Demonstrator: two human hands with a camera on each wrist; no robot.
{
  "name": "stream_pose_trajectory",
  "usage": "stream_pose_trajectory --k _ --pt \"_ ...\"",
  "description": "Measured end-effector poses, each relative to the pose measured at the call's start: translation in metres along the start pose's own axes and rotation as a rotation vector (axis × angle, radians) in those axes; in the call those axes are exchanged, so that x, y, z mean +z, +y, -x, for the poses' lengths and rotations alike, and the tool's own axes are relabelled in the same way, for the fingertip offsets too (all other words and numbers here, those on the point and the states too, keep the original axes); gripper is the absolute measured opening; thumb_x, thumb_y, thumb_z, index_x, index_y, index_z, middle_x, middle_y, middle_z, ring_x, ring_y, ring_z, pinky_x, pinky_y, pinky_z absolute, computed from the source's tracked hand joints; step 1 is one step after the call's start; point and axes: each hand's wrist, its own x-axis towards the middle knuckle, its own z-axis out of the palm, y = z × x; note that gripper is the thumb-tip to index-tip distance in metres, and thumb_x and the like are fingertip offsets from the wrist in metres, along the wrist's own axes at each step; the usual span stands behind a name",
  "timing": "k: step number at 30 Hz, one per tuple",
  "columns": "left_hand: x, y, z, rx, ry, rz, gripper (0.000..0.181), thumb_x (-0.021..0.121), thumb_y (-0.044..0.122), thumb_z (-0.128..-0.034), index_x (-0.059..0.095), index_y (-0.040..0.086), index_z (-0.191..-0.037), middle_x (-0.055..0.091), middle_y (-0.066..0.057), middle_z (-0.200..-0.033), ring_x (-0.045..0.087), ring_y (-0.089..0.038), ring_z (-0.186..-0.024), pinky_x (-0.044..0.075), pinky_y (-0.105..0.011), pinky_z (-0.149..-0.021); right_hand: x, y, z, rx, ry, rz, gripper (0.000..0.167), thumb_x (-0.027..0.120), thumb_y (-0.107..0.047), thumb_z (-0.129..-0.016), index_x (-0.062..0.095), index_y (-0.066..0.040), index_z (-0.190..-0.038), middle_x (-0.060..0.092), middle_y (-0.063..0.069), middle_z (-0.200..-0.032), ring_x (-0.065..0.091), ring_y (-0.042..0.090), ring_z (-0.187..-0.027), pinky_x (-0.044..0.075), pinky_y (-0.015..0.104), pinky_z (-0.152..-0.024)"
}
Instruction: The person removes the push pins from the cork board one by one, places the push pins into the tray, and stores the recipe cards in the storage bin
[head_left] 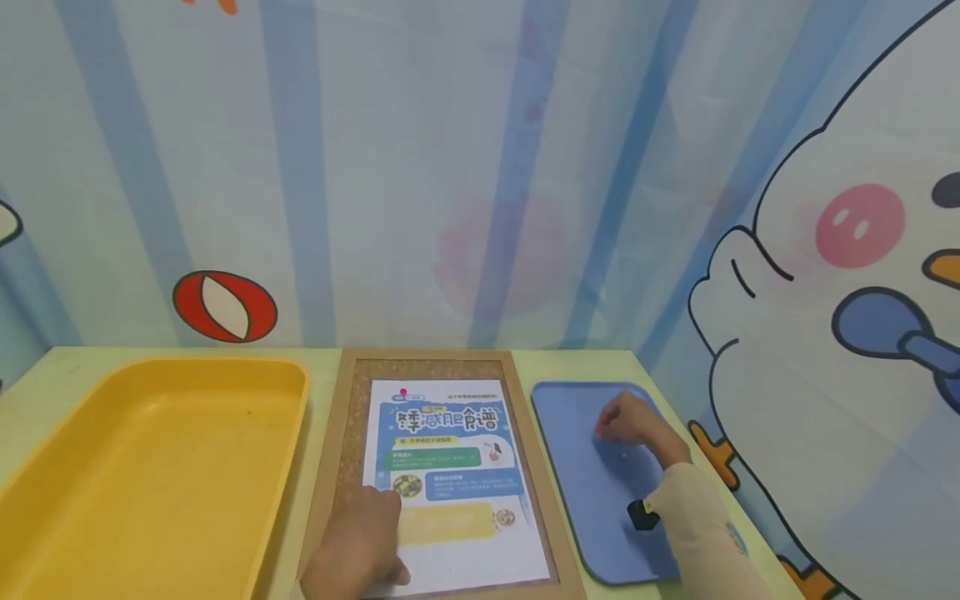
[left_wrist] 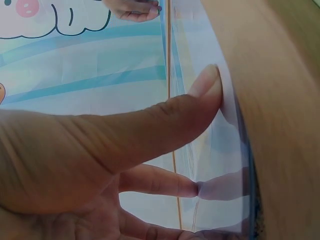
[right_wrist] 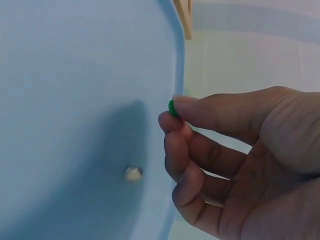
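Observation:
Between thumb and forefinger, my right hand (head_left: 628, 421) (right_wrist: 245, 145) pinches a small green piece (right_wrist: 173, 108) above the blue tray (head_left: 585, 483). A small whitish piece (right_wrist: 133, 173) lies on the tray below it. My left hand (head_left: 356, 542) (left_wrist: 100, 150) rests on the lower left part of a printed sheet (head_left: 465, 567), its thumb and fingertips touching the smooth surface. The sheet lies on a wood-framed cork board (head_left: 348, 433). A pink pin head (head_left: 403, 392) shows at the sheet's upper left.
A large yellow tray (head_left: 165, 467) stands at the left. Behind the table hangs a curtain (head_left: 405, 183) with blue stripes and cartoon figures. A black device (head_left: 642, 515) sits at my right wrist, over the blue tray.

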Motion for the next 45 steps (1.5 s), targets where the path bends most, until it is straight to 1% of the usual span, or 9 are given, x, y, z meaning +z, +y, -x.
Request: stream_pose_trajectory --k 5,12,15,21,32,34,38,42,45 --pt "0.000 -0.001 0.000 0.017 0.022 -0.015 0.061 0.099 0.021 -0.0509 0.069 -0.005 -0.098 0.064 -0.017 -0.083 0.052 -0.027 -0.075 0.054 -0.044 -0.082 0.000 0.011 0.001 0.030 -0.010 0.000 0.007 0.067 -0.001 -0.084 0.071 -0.001 -0.079 0.067 0.004 -0.073 0.059 0.018 -0.070 0.047 0.030 -0.061" --pt "-0.002 -0.001 0.001 0.008 -0.008 -0.014 0.063 0.099 0.020 -0.0511 0.069 -0.004 -0.101 0.065 -0.018 -0.086 0.053 -0.028 -0.077 0.053 -0.044 -0.084 0.003 0.021 0.001 0.088 -0.007 0.007 0.009 0.067 -0.002 -0.085 0.071 -0.002 -0.077 0.068 0.003 -0.073 0.061 0.019 -0.072 0.047 0.032 -0.065" --pt "-0.002 0.000 0.000 0.005 -0.013 -0.013 0.065 0.099 0.021 -0.0510 0.069 -0.005 -0.102 0.065 -0.018 -0.087 0.053 -0.028 -0.078 0.053 -0.044 -0.084 0.004 0.023 0.002 0.094 0.003 0.016 0.010 0.067 -0.002 -0.084 0.070 -0.004 -0.075 0.067 0.002 -0.072 0.060 0.019 -0.072 0.046 0.031 -0.064" --pt "-0.001 -0.001 0.001 0.012 0.004 -0.020 0.065 0.100 0.021 -0.0502 0.068 -0.005 -0.101 0.065 -0.019 -0.086 0.053 -0.029 -0.078 0.053 -0.044 -0.084 0.005 0.024 0.004 0.102 0.024 0.020 0.011 0.068 -0.002 -0.082 0.070 -0.005 -0.071 0.066 0.001 -0.069 0.058 0.018 -0.070 0.043 0.030 -0.062" --pt "-0.001 0.000 0.001 0.000 -0.013 -0.006 0.066 0.099 0.020 -0.0506 0.069 -0.005 -0.103 0.065 -0.019 -0.088 0.053 -0.029 -0.079 0.053 -0.044 -0.084 0.006 0.023 0.005 0.135 0.021 0.025 0.011 0.071 -0.002 -0.083 0.068 -0.006 -0.073 0.064 0.002 -0.070 0.057 0.019 -0.072 0.043 0.031 -0.064" --pt "0.000 0.000 0.001 -0.002 -0.016 -0.009 0.065 0.099 0.021 -0.0511 0.069 -0.005 -0.103 0.065 -0.018 -0.086 0.053 -0.029 -0.078 0.052 -0.044 -0.083 0.004 0.022 0.006 0.132 0.016 0.032 0.009 0.071 -0.003 -0.083 0.069 -0.005 -0.074 0.066 0.003 -0.073 0.059 0.020 -0.074 0.045 0.033 -0.066" --pt "0.001 0.000 0.002 0.012 0.005 -0.026 0.065 0.100 0.022 -0.0505 0.069 -0.005 -0.101 0.065 -0.018 -0.085 0.053 -0.028 -0.077 0.053 -0.043 -0.083 -0.004 0.019 0.006 0.116 0.014 0.047 0.006 0.067 -0.005 -0.085 0.071 -0.003 -0.081 0.068 0.007 -0.078 0.061 0.023 -0.077 0.048 0.036 -0.067" --pt "0.001 -0.001 0.002 0.025 0.035 -0.040 0.066 0.100 0.023 -0.0492 0.068 -0.006 -0.100 0.064 -0.018 -0.085 0.053 -0.028 -0.077 0.053 -0.044 -0.083 -0.012 0.012 0.000 0.091 0.018 0.022 0.012 0.062 -0.008 -0.091 0.071 0.001 -0.090 0.068 0.010 -0.080 0.061 0.022 -0.076 0.051 0.035 -0.065" --pt "0.000 0.000 0.002 0.019 0.031 -0.042 0.067 0.100 0.023 -0.0495 0.068 -0.006 -0.101 0.064 -0.019 -0.086 0.053 -0.029 -0.077 0.053 -0.044 -0.084 -0.015 0.001 -0.004 0.082 0.014 -0.007 0.017 0.062 -0.012 -0.094 0.070 0.003 -0.098 0.070 0.013 -0.085 0.063 0.022 -0.078 0.054 0.037 -0.068"
